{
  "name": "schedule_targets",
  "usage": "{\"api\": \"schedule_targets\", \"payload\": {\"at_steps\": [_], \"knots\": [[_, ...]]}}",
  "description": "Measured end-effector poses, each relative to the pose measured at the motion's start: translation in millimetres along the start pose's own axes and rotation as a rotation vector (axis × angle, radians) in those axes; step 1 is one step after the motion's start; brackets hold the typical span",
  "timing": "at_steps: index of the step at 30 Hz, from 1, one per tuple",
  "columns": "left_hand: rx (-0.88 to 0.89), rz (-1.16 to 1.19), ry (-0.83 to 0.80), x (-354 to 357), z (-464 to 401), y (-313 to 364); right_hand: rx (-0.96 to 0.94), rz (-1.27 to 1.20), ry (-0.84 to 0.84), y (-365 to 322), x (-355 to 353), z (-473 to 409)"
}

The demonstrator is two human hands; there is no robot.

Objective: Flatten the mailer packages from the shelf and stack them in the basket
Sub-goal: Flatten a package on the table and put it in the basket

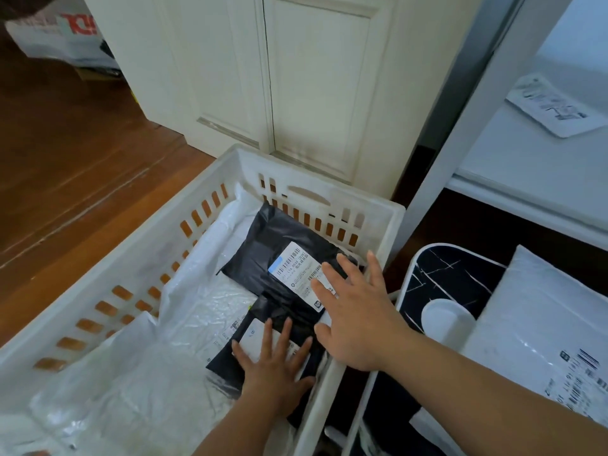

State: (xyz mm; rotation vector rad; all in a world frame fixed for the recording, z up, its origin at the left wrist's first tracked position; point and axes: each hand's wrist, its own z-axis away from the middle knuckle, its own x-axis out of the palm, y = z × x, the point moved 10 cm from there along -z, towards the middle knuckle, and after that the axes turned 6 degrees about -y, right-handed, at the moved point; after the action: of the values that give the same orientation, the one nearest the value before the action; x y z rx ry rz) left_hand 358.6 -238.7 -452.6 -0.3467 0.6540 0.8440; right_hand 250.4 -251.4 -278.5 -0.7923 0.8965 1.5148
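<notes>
Head camera looks down into a white slotted basket (141, 258) standing on a wooden floor (75, 159) in front of cream cupboard doors (296, 77). Inside the basket, clear and white plastic mailers (204, 311) line the bottom, and two black mailers lie on top of them toward the basket's right wall. The larger black mailer (263, 255) sits at the far right corner with a white shipping label (296, 271) facing up. The right hand (355, 320) reaches over the right rim with fingers spread and straight, its fingertips lying flat on that label, gripping nothing. The smaller black mailer (230, 353) lies nearer, against the right wall, and the left hand (276, 366) presses down on it with a flat palm and splayed fingers, also grasping nothing. Just right of the basket stands a white shelf frame (460, 143). A white mailer (546, 340) with a printed label rests on its lower level, partly over a dark marbled tray (441, 278). Another flat white mailer (556, 106) lies on the upper shelf board, well apart from the basket.
</notes>
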Motion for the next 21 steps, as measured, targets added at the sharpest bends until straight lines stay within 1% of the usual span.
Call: {"api": "schedule_targets", "payload": {"at_steps": [3, 5, 8, 10, 11, 13, 15, 16, 17, 18, 20, 21], "knots": [[0.02, 0.07, -0.017, -15.3, 13.5, -0.2, -0.006, -0.031, -0.012, 1.1, -0.2, 0.5], [0.024, 0.111, 0.017, -38.5, 28.1, -2.4, -0.029, -0.109, -0.039, 1.1, -1.4, 2.8], [-0.032, 0.162, 0.205, -101.8, 54.3, -17.3, -0.053, -0.383, -0.004, 10.3, -6.3, 24.8], [-0.055, 0.226, 0.389, -155.9, 78.3, -22.1, -0.002, -0.493, 0.103, 32.9, -7.5, 54.8], [-0.048, 0.245, 0.489, -182.4, 94.2, -19.3, 0.059, -0.51, 0.157, 50.3, -4.8, 73.2], [0.016, 0.274, 0.657, -230.7, 127.4, -3.2, 0.25, -0.505, 0.223, 94.2, 10.2, 107.7], [0.113, 0.255, 0.748, -263.3, 156.0, 32.8, 0.477, -0.516, 0.221, 141.8, 34.4, 149.9], [0.169, 0.24, 0.762, -275.0, 167.9, 59.8, 0.603, -0.552, 0.223, 166.8, 47.0, 177.6], [0.209, 0.254, 0.742, -278.0, 170.4, 82.9, 0.723, -0.617, 0.23, 187.6, 62.5, 202.1], [0.24, 0.304, 0.686, -275.4, 167.7, 106.7, 0.847, -0.706, 0.249, 205.9, 77.8, 230.3], [0.252, 0.445, 0.505, -253.3, 151.4, 149.6, 1.054, -0.923, 0.289, 230.6, 112.9, 281.6], [0.238, 0.512, 0.413, -236.0, 144.0, 164.5, 1.112, -1.058, 0.284, 233.3, 130.5, 297.1]]}}
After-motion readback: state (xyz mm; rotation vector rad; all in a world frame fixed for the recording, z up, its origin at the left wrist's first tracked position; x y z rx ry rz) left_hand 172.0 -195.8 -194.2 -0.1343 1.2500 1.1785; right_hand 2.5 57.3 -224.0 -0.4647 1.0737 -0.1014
